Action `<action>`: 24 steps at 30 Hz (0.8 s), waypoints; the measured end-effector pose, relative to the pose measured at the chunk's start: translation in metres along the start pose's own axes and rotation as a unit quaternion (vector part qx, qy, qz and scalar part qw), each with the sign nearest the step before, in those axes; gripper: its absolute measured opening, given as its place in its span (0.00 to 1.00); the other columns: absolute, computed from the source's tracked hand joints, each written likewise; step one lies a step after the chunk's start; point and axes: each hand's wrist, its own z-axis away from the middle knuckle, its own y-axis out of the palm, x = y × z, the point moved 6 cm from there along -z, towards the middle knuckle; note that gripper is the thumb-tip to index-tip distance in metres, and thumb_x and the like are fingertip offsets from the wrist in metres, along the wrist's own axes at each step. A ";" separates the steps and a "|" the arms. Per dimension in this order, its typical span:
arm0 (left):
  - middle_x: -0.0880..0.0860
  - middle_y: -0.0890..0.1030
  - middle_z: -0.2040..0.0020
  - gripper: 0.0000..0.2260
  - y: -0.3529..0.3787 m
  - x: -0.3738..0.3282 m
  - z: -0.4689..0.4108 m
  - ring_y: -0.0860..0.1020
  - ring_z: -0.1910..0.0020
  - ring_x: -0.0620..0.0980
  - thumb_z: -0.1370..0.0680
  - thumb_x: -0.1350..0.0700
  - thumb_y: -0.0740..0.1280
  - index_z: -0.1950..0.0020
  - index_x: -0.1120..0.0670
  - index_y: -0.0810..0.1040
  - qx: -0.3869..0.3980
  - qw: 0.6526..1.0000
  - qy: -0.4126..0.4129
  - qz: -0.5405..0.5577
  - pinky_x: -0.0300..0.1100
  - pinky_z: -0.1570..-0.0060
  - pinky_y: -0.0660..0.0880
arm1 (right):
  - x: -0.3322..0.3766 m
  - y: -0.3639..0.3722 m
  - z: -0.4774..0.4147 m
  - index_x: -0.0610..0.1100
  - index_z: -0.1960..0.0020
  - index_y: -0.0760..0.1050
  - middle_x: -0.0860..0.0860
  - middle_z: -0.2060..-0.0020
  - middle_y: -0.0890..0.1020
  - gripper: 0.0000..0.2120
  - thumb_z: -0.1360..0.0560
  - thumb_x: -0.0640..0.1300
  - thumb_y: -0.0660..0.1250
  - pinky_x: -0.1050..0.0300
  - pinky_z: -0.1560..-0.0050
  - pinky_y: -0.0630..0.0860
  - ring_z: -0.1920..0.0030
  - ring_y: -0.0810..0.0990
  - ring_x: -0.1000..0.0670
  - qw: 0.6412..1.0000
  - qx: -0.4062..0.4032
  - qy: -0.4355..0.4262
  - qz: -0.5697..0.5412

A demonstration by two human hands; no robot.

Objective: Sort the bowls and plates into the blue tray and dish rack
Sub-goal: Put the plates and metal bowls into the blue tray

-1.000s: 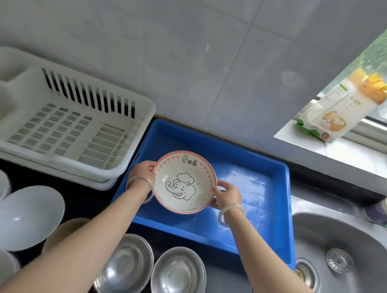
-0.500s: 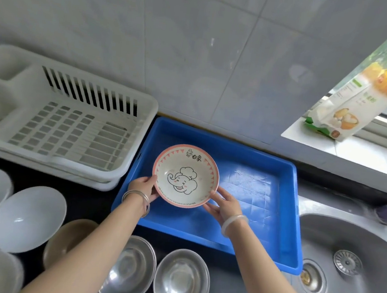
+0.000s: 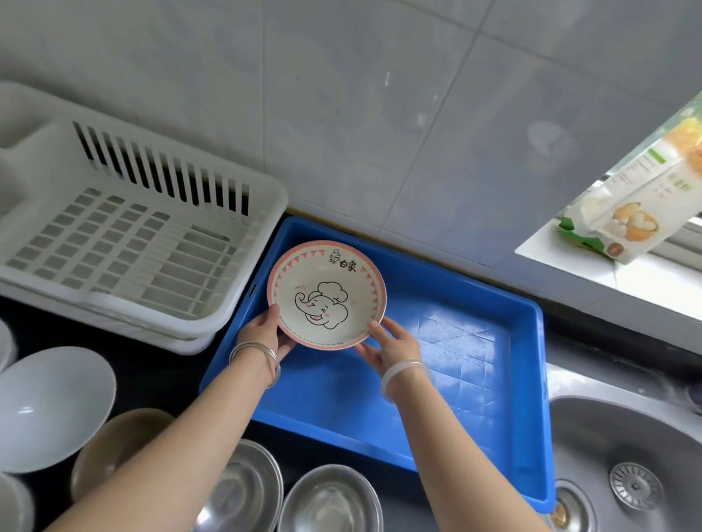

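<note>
A pink-rimmed bowl with an elephant drawing (image 3: 326, 293) is over the far left corner of the blue tray (image 3: 451, 364). My left hand (image 3: 260, 332) grips its near left rim and my right hand (image 3: 392, 347) touches its near right rim with fingers spread. I cannot tell if the bowl rests on the tray floor. The white dish rack (image 3: 118, 221) stands to the left of the tray, with nothing in it. On the dark counter near me sit white bowls (image 3: 42, 408), a brown bowl (image 3: 114, 449) and two steel bowls (image 3: 331, 519).
A steel sink (image 3: 642, 496) lies to the right of the tray. A yellow and white food packet (image 3: 651, 190) leans on the window sill at the far right. A tiled wall runs behind the rack and tray.
The bowl has moved away from me toward the tray's far left corner and lies flatter. My hands have slid to its near rim, and my right hand's fingers have opened out.
</note>
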 end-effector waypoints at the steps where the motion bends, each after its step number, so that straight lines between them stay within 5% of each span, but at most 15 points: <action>1: 0.61 0.76 0.40 0.16 0.000 0.000 0.000 0.76 0.47 0.55 0.21 0.56 0.61 0.35 0.59 0.72 -0.003 1.000 0.002 -0.001 0.47 0.47 0.75 | 0.001 0.001 -0.001 0.41 0.36 0.70 0.37 0.42 0.79 0.16 0.23 0.37 0.64 0.57 0.62 0.83 0.67 0.83 0.45 1.000 -0.002 -0.001 0.005; 6: 0.59 0.77 0.45 0.15 0.002 -0.002 -0.001 0.75 0.48 0.55 0.20 0.55 0.60 0.35 0.59 0.72 -0.016 1.000 0.008 -0.003 0.46 0.49 0.75 | 0.002 0.003 -0.003 0.41 0.37 0.71 0.39 0.43 0.79 0.15 0.23 0.37 0.64 0.58 0.64 0.82 0.69 0.83 0.46 0.999 -0.022 -0.007 0.034; 11: 0.60 0.77 0.44 0.15 0.003 -0.003 0.002 0.76 0.48 0.55 0.21 0.56 0.60 0.36 0.60 0.73 -0.016 1.000 0.013 -0.005 0.46 0.49 0.75 | 0.002 0.004 0.000 0.43 0.36 0.71 0.44 0.56 0.82 0.15 0.23 0.39 0.63 0.60 0.64 0.82 0.66 0.82 0.47 0.998 -0.029 -0.009 0.046; 15: 0.62 0.77 0.39 0.15 0.002 0.001 0.010 0.77 0.45 0.56 0.21 0.58 0.61 0.36 0.61 0.73 -0.022 0.999 0.025 0.000 0.45 0.45 0.75 | 0.004 0.004 0.003 0.41 0.33 0.69 0.41 0.44 0.80 0.17 0.21 0.42 0.61 0.59 0.56 0.80 0.61 0.82 0.46 0.997 0.000 -0.015 0.072; 19: 0.60 0.76 0.40 0.16 0.001 0.011 0.029 0.76 0.40 0.56 0.21 0.58 0.62 0.36 0.64 0.71 -0.006 0.999 0.029 -0.021 0.43 0.43 0.74 | 0.010 -0.005 0.017 0.43 0.33 0.70 0.46 0.38 0.77 0.19 0.21 0.50 0.60 0.59 0.54 0.80 0.45 0.81 0.43 0.987 0.025 -0.021 0.155; 22: 0.56 0.75 0.54 0.06 0.006 0.023 0.057 0.76 0.55 0.51 0.21 0.59 0.61 0.52 0.61 0.74 0.002 0.998 0.036 -0.056 0.36 0.55 0.75 | 0.016 -0.025 0.036 0.42 0.34 0.69 0.45 0.38 0.76 0.17 0.20 0.48 0.58 0.54 0.48 0.76 0.44 0.79 0.42 0.980 0.022 -0.055 0.189; 24: 0.53 0.69 0.63 0.11 0.012 0.034 0.079 0.69 0.65 0.47 0.21 0.62 0.58 0.63 0.55 0.69 0.011 0.996 0.055 -0.074 0.31 0.67 0.70 | 0.022 -0.044 0.057 0.42 0.36 0.71 0.44 0.39 0.77 0.16 0.20 0.47 0.58 0.54 0.50 0.76 0.48 0.80 0.44 0.974 0.019 -0.086 0.207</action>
